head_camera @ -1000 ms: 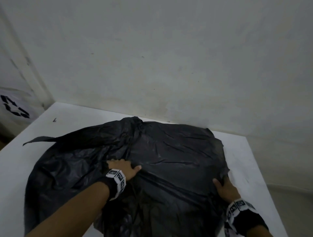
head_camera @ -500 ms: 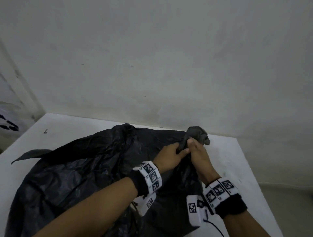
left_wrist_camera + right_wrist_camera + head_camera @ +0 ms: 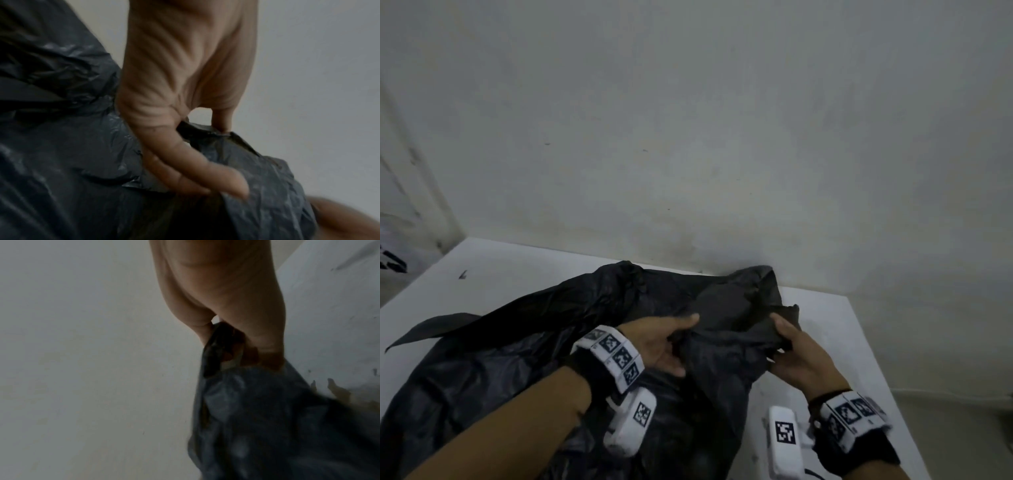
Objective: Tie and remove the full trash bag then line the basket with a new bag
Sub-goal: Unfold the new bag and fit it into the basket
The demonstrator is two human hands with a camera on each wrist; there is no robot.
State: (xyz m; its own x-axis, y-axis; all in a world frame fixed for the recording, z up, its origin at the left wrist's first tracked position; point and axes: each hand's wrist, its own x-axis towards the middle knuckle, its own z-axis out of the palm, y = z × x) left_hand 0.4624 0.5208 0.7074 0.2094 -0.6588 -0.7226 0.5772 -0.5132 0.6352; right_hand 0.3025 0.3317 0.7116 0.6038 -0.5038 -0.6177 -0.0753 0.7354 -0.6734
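A large black trash bag lies spread over a white table. Its right edge is lifted off the table between my two hands. My left hand holds the raised film from the left, thumb on top and fingers underneath; the left wrist view shows the bag pinched under the thumb of the left hand. My right hand grips a bunched fold at the right edge; in the right wrist view the right hand closes on the gathered bag. No basket is in view.
A pale wall rises directly behind the table. The table's right edge drops to the floor at the far right. A white surface with black marks stands at the far left. A loose flap of the bag points left.
One second ago both hands pressed flat on the spread bag. They then came together at its far right corner, and now they have pulled apart with the lifted film between them.
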